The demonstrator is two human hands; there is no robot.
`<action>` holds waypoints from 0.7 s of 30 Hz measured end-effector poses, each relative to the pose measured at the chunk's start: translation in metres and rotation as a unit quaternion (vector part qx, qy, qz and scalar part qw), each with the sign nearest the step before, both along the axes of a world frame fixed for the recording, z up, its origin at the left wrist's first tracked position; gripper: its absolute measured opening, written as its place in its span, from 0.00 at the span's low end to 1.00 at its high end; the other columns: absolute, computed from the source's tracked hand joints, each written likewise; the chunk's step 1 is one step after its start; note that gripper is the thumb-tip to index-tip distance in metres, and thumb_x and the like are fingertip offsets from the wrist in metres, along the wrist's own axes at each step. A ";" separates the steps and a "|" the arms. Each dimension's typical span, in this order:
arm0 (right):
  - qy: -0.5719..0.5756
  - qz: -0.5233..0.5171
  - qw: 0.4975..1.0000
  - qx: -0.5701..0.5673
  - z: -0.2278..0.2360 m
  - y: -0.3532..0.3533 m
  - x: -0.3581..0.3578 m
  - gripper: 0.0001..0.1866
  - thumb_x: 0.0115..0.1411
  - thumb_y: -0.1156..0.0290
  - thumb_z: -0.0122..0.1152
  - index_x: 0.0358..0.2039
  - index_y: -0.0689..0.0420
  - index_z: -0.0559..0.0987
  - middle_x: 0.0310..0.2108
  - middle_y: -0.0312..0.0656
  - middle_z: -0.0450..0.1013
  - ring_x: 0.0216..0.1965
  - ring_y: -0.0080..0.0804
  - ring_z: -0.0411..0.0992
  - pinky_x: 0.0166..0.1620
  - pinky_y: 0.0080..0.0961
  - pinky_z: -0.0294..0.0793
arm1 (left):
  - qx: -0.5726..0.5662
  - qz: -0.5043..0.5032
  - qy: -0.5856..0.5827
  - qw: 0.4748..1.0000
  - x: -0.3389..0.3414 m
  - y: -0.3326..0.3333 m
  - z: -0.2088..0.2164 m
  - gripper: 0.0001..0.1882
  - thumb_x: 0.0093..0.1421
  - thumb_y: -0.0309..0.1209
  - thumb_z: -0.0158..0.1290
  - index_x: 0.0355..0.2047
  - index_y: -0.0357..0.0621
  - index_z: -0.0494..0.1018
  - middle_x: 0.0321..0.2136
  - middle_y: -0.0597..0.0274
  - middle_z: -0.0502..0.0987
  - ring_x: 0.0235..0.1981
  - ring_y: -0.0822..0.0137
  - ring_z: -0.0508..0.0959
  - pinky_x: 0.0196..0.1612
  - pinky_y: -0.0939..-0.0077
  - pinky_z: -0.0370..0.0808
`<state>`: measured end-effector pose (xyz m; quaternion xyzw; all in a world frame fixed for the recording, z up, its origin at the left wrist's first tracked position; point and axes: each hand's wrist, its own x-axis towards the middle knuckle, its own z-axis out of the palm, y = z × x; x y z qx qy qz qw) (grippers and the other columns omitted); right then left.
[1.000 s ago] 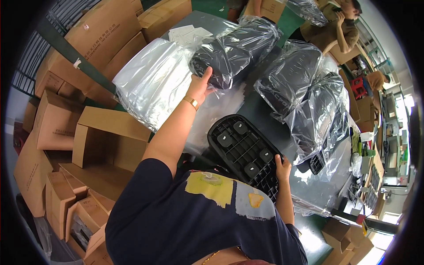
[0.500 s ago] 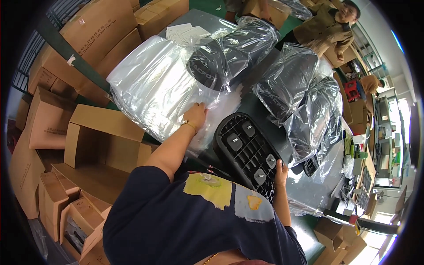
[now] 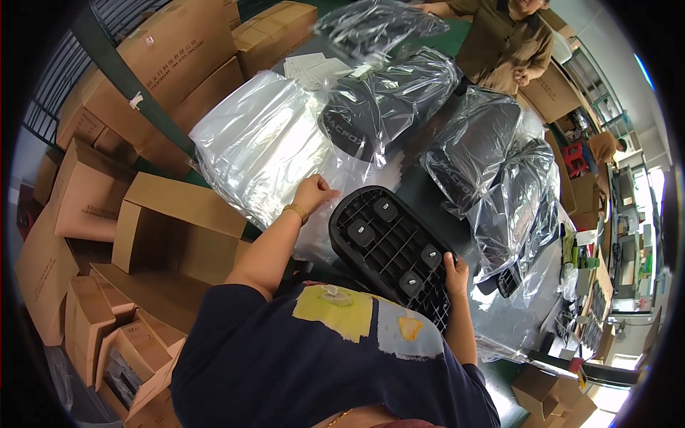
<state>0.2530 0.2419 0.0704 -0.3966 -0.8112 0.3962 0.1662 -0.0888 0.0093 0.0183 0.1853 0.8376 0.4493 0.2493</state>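
A long black seat [image 3: 389, 239] lies underside up in front of me, showing a ribbed plastic base with several mounting pads. My right hand [image 3: 457, 274] grips its right edge, thumb on top. Farther left, my left hand [image 3: 314, 196] is closed, finger and thumb together, at the near right part of a stack of clear plastic bags [image 3: 260, 135]. Whether a bag's edge is between those fingers is too fine to tell. Beyond the stack lies a black seat in clear plastic [image 3: 357, 125]. More bagged seats [image 3: 474, 153] rest at the right.
An open cardboard box [image 3: 182, 246] stands at my left, among many other cartons [image 3: 168, 53]. White papers [image 3: 314, 69] lie behind the bags. Across the table a co-worker [image 3: 503, 46] reaches toward another bagged item [image 3: 378, 28]. A green post [image 3: 132, 89] rises at left.
My left hand has lifted slightly from the bags, its fingers drawn together. The seat has shifted a little left with my right hand still on it. A bagged item has appeared beside the co-worker.
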 end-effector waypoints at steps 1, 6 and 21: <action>0.008 0.008 1.000 0.006 0.000 0.001 -0.003 0.24 0.57 0.52 0.55 0.33 0.65 0.75 0.22 0.44 0.72 0.27 0.27 0.68 0.34 0.26 0.68 | 0.069 0.004 -0.075 0.995 0.003 -0.003 0.002 0.11 0.49 0.32 0.58 0.29 0.38 0.75 0.22 0.61 0.77 0.21 0.72 0.74 0.27 0.77 0.71; 0.002 0.023 1.000 0.007 0.008 0.000 -0.017 0.23 0.57 0.53 0.55 0.31 0.65 0.75 0.21 0.42 0.71 0.26 0.25 0.67 0.33 0.26 0.68 | 0.159 0.026 -0.244 0.956 -0.004 -0.018 0.016 0.10 0.53 0.30 0.55 0.33 0.37 0.73 0.25 0.62 0.77 0.21 0.74 0.73 0.27 0.81 0.72; -0.069 0.136 0.984 0.095 0.024 -0.006 -0.096 0.22 0.51 0.51 0.59 0.30 0.60 0.77 0.19 0.51 0.70 0.23 0.46 0.72 0.28 0.32 0.68 | 0.171 0.074 -0.324 0.927 -0.017 -0.086 0.039 0.10 0.55 0.33 0.55 0.34 0.41 0.73 0.25 0.68 0.74 0.26 0.76 0.74 0.31 0.83 0.72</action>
